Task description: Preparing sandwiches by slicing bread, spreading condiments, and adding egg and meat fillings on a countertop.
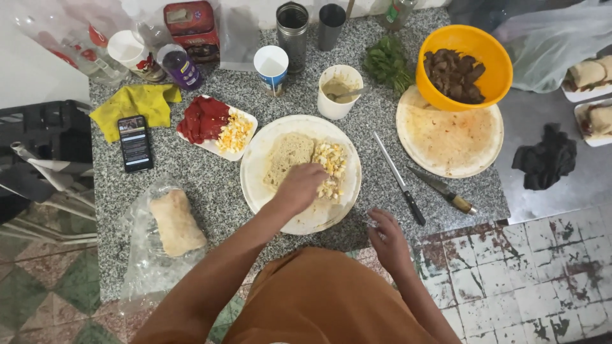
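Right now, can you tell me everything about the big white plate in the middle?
The white plate is round and flat, looks like plastic or ceramic, and lies on the speckled grey counter. Smears mark its bare parts. On it lie two bread slices side by side; the right one is covered with chopped egg. The left hand reaches over the plate, fingertips on the egg-topped slice. The right hand rests at the counter's edge, off the plate.

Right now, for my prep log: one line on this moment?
left hand: on bread slices, chopped egg | right hand: empty, counter edge | plate: white
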